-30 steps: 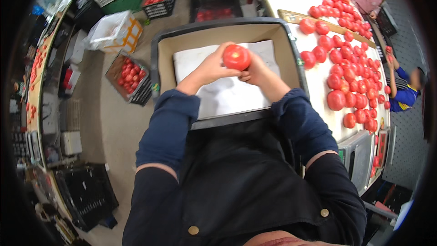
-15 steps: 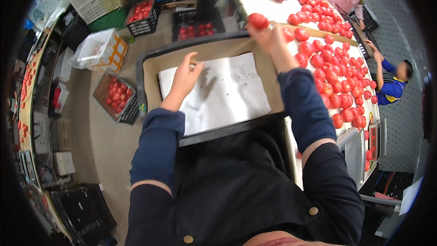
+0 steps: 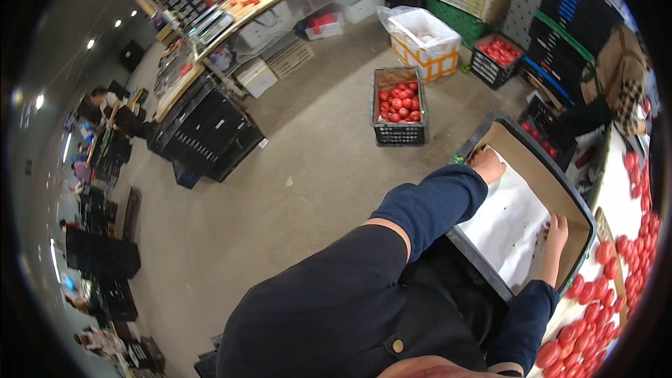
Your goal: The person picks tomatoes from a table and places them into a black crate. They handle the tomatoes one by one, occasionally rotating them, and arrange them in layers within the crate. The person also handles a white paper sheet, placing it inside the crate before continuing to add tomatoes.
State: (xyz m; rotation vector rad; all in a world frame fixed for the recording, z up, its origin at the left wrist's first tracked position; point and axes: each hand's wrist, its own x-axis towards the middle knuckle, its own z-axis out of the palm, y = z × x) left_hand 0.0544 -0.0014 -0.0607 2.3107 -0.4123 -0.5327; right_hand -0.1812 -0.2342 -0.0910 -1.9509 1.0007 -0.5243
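A black-rimmed crate (image 3: pixel 505 117) lined with brown cardboard stands in front of me, and a white paper sheet (image 3: pixel 507 220) with small dark specks covers its bottom. My left hand (image 3: pixel 488 164) is closed on the sheet's far left edge, its fingertips partly hidden. At the opposite edge, beside the cardboard wall, my right hand (image 3: pixel 556 232) has its fingers bent and pressed together on the paper. Neither hand has a tomato in it. Loose red tomatoes (image 3: pixel 586 292) lie on the white table along the crate's right side.
A black crate of tomatoes (image 3: pixel 399 133) stands on the floor, near a white tub (image 3: pixel 425 31) with an orange lattice. Stacked black crates (image 3: pixel 203 126) are at the left. Beyond the far end of my crate, a person in a checked sleeve (image 3: pixel 628 98) is beside the table.
The view has swung left. The tomato at my right hand is gone from it, and that hand has come down into the crate. My left hand has closed at the paper's edge.
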